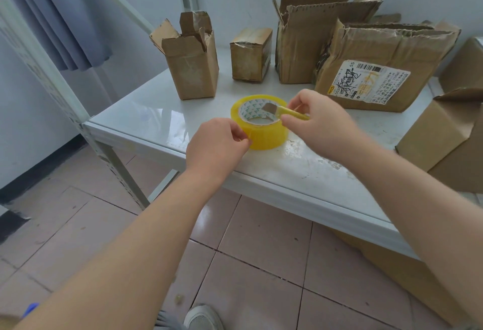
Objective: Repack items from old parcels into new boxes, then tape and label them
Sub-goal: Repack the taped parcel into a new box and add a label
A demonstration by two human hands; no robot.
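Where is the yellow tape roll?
In the head view, the tape roll lies flat on the table mid-frame, between the left hand pinching it and the right hand holding a knife.

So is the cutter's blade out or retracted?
Out: a grey blade sticks out of the yellow cutter held in the right hand, above the tape roll.

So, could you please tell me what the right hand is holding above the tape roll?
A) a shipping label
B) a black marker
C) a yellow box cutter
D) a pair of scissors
C: the right hand grips a yellow box cutter, its blade out over the tape roll.
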